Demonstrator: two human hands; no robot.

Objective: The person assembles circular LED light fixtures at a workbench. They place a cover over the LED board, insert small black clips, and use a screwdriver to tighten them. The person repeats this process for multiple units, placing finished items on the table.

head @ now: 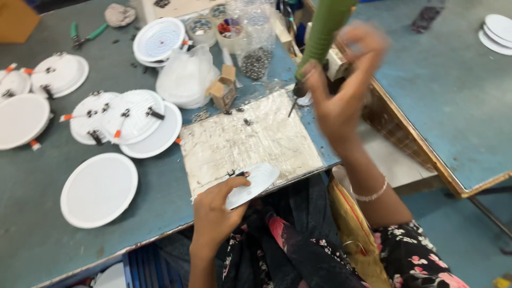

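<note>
Nearest the camera, the left hand curls its fingers and thumb over the near edge of a round white plastic lamp disc, pinning it at the front of the scuffed silvery work mat on the grey-blue table. Further right, the blurred right hand is raised with bent wrist, fingers wrapped around a green cylindrical powered screwdriver, tip hanging above the mat's far corner. Judging by this, fastening is in hand, calling for the bit to be lowered onto the disc's dark clip.

A teal-topped workbench stands beside a second wood-edged table, with blue floor between them.
</note>
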